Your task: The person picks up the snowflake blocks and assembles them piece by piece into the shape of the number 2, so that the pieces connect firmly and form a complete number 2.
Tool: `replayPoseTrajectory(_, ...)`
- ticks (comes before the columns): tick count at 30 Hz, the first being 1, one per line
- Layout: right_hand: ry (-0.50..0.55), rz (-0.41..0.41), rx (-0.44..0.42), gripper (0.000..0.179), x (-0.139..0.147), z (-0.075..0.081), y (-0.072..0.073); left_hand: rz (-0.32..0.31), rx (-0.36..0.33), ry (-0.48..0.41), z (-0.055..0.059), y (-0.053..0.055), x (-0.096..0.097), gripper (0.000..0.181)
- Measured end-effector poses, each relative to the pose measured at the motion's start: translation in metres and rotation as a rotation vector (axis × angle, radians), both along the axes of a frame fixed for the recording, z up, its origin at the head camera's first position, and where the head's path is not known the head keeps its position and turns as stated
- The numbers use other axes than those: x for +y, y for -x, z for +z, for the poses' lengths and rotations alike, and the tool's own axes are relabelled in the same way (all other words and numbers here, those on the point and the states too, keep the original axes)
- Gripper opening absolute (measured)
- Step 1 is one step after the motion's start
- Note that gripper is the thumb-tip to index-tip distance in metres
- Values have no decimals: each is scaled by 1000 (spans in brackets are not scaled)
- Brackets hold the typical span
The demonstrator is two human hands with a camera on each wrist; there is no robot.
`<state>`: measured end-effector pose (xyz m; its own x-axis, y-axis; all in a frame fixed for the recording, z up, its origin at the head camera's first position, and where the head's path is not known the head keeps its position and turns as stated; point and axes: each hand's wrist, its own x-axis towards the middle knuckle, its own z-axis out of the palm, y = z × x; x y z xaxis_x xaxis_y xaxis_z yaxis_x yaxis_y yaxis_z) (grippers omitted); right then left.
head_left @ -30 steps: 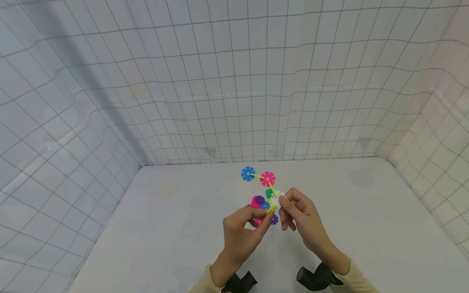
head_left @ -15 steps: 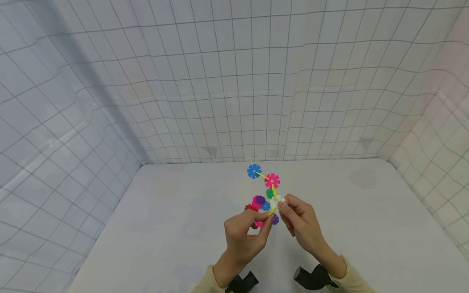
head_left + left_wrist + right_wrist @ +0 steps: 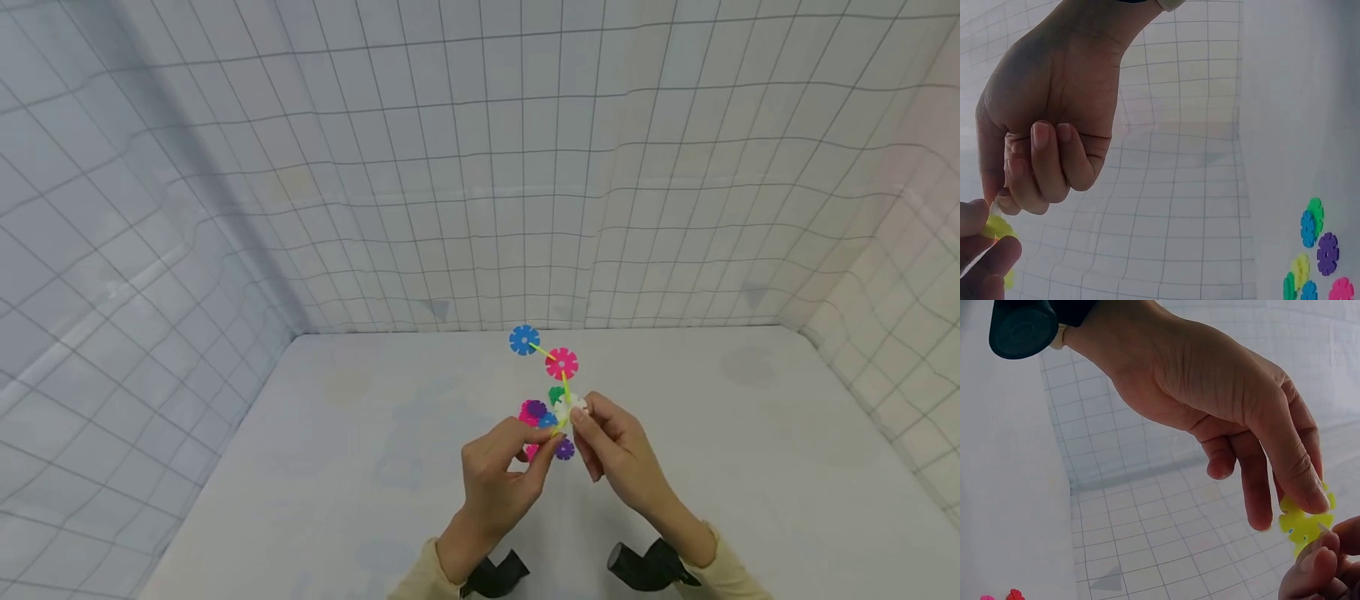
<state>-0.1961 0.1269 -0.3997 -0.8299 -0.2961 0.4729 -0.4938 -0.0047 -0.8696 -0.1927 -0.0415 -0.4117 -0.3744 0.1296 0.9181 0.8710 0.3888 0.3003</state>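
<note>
My left hand (image 3: 501,471) and right hand (image 3: 621,450) meet over the table at a chain of snowflake discs. The chain runs from a blue disc (image 3: 517,342) through an edge-on yellow one to a pink disc (image 3: 553,365), then by another yellow one to a white disc (image 3: 573,401) at my right thumb. My left thumb and index finger pinch a disc edge-on beside it. A yellow disc (image 3: 1300,528) shows face-on under the right thumb in the right wrist view. Fingertips hide how the pieces join there.
Several loose snowflake discs lie under the hands, among them a purple disc (image 3: 1328,253), a green disc (image 3: 1316,212) and a pink disc (image 3: 1341,292). Grid-patterned cloth walls (image 3: 465,208) stand behind and beside the white table (image 3: 360,467).
The chain's blue and pink end has swung right and slightly farther away. The left fingertips have come closer to the white disc with the pinched piece. Both hands keep their hold.
</note>
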Motion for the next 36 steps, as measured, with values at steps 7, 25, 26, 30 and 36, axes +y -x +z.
replayPoseTrajectory(7, 11, 18, -112, 17, 6, 3, 3, 28, -81, 56, 1, -1, -2, 19)
replayPoseTrajectory(25, 83, 157, -188, 27, 10, 3, 8, 56, -116, 99, 3, 1, -6, 24)
replayPoseTrajectory(26, 83, 152, -187, 27, 11, 3, 9, 54, -120, 106, 3, 2, -6, 24)
replayPoseTrajectory(30, 94, 127, -226, 30, 14, 4, 12, 50, -127, 135, 3, 6, -10, 26)
replayPoseTrajectory(36, 264, 218, -333, 31, 24, 5, 18, 79, -253, 159, -3, 18, -22, 17)
